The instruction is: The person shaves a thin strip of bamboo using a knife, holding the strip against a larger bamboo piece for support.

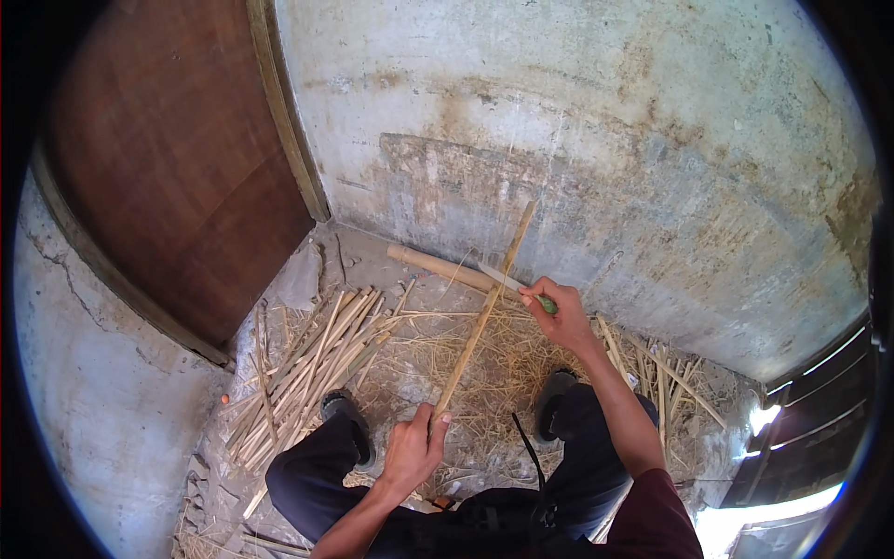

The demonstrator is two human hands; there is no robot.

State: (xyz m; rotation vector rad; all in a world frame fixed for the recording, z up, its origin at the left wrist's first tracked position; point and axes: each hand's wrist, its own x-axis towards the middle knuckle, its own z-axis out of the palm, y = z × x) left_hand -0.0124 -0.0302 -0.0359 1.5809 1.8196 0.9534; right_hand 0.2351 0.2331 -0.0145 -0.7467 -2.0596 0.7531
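My left hand (pixel 413 452) is closed round the lower end of a long, narrow bamboo strip (pixel 473 340), which slants up and away to the right. In my right hand (pixel 559 317) is a knife (pixel 503 275) with a green handle, mostly covered by my fingers. Its pale blade lies across the upper part of the strip. Behind the crossing, a thick bamboo pole (pixel 419 260) rests on the ground near the wall. A thin curl or sliver (pixel 456 272) shows beside the blade.
A pile of split bamboo strips (pixel 307 373) lies to the left, with more sticks (pixel 675 377) at the right. Shavings (pixel 503 368) litter the floor between my shoes. A stained wall (pixel 577 140) stands ahead, a brown door (pixel 186 158) at the left. A whitish bag (pixel 300 277) sits by the doorframe.
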